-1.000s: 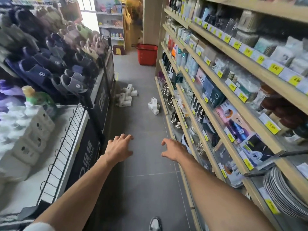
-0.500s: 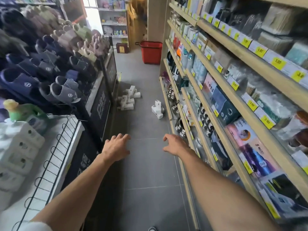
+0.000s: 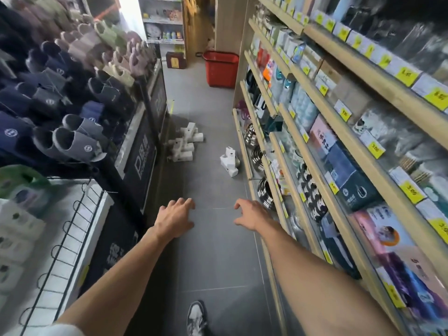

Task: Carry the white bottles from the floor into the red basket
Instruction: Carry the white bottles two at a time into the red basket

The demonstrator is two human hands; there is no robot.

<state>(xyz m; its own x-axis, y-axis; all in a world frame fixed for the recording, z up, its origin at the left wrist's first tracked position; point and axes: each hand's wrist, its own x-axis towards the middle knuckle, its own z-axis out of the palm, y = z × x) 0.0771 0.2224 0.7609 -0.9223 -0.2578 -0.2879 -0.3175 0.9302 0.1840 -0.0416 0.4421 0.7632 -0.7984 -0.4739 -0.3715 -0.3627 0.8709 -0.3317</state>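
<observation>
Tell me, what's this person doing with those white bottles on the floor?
A person reaches forward with left hand and right hand, both empty. The small white plastic bottles lie on the grey tiled floor ahead, in two heaps. The red plastic basket stands farther down the aisle. No bottle is picked up yet.

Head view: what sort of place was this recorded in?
A shop aisle, probably a household-goods or discount store. Wooden shelves of packaged goods line the right side, edged with yellow price tags. Slippers are displayed on the left, and a red basket stands on the floor at the far end.
</observation>
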